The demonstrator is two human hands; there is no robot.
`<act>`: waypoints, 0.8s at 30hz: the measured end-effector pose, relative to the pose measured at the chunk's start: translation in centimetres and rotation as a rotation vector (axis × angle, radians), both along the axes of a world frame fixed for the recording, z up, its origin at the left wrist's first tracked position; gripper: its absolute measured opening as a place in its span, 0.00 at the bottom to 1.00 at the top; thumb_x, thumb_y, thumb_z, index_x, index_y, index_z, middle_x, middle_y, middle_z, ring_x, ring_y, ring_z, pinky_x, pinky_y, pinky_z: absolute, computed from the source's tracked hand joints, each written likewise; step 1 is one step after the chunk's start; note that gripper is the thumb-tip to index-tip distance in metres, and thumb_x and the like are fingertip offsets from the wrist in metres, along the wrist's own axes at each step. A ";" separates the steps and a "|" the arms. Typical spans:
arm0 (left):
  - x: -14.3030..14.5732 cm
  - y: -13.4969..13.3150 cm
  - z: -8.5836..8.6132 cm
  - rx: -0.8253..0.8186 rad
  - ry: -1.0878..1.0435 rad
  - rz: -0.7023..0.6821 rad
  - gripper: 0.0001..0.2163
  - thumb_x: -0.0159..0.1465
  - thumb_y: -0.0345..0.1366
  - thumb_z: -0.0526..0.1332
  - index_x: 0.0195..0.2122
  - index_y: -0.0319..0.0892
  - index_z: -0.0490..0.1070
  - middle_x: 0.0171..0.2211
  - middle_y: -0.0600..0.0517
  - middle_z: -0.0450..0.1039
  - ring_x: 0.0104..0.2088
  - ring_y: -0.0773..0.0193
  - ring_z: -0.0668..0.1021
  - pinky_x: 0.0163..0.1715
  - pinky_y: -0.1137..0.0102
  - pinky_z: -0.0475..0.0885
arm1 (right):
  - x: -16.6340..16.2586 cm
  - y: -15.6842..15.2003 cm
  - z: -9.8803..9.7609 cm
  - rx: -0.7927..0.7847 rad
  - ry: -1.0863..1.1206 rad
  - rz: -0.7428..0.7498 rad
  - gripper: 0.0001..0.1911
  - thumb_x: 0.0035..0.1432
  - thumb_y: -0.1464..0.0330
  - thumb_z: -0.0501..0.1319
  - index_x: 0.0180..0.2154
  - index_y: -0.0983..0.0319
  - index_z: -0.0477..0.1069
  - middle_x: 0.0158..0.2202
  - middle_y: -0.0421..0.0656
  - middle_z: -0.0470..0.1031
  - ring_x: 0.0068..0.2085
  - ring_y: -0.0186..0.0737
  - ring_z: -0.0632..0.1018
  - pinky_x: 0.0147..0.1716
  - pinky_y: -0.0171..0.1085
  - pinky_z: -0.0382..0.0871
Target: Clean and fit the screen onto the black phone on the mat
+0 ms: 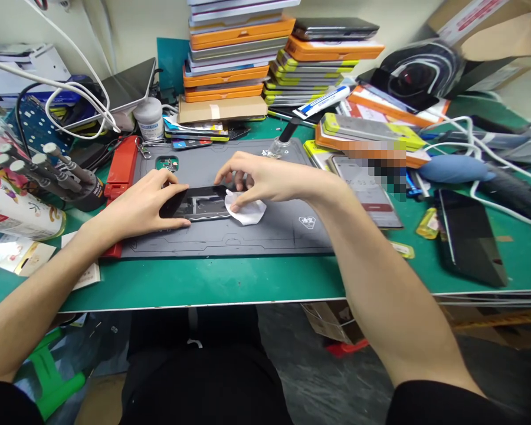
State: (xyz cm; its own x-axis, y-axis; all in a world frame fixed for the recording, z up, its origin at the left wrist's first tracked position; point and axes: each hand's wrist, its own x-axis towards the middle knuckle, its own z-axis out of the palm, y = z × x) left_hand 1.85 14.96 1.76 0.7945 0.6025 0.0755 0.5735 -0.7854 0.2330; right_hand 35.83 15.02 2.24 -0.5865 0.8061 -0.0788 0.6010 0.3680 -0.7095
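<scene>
— What lies nearest?

— The front edge of the green table point(203, 283), then a grey mat point(269, 236) on it. The opened phone point(201, 203) lies flat at the middle of that mat.

— And the hands?

— The left hand point(148, 203) is closed round the phone's left end, thumb along the near edge and fingers over the far one. The right hand point(256, 177) has its fingers bent close together, pinching a white wipe point(248, 212) down on the phone's right end.

— How would that phone handle?

— Light and stiff, I'd judge, but fragile with its inside bare. The long edges look the safest hold, not the open middle. The wipe looks soft and limp, so it takes fingertips.

— Further back?

— A stand of screwdrivers point(66, 177) and a red case point(121, 162) to the left, a dark screen point(471, 236) well apart on the right. Past the mat stand a small glass bottle point(277, 147) and a white jar point(149, 118), and behind them stacks of boxes point(234, 53) against the wall.
</scene>
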 end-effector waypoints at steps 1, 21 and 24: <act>0.0 0.0 0.0 -0.004 0.000 -0.001 0.37 0.74 0.64 0.66 0.74 0.42 0.75 0.63 0.37 0.74 0.62 0.41 0.75 0.69 0.47 0.72 | -0.2 -0.2 0.0 0.004 -0.009 0.014 0.33 0.53 0.53 0.80 0.58 0.54 0.82 0.57 0.49 0.74 0.46 0.50 0.79 0.51 0.52 0.82; -0.5 0.5 1.4 -0.309 -0.352 0.250 0.19 0.80 0.47 0.60 0.60 0.44 0.86 0.53 0.46 0.90 0.58 0.53 0.87 0.67 0.60 0.77 | -2.3 -1.2 -0.5 0.055 0.015 0.004 0.32 0.56 0.51 0.80 0.58 0.54 0.81 0.59 0.49 0.71 0.51 0.54 0.78 0.58 0.57 0.82; -0.4 0.4 1.0 -0.347 -0.404 0.282 0.18 0.80 0.45 0.60 0.60 0.43 0.85 0.49 0.46 0.91 0.57 0.53 0.89 0.68 0.59 0.77 | -3.6 -2.0 -0.7 0.183 0.023 0.022 0.29 0.60 0.53 0.78 0.58 0.56 0.80 0.59 0.51 0.73 0.60 0.61 0.77 0.66 0.61 0.75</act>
State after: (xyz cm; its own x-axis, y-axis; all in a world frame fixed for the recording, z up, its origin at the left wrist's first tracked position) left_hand 1.45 15.39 2.77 0.5497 0.8294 0.0995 0.5610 -0.4549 0.6917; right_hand 32.19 13.04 1.58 -0.6045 0.7924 0.0812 0.5756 0.5051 -0.6431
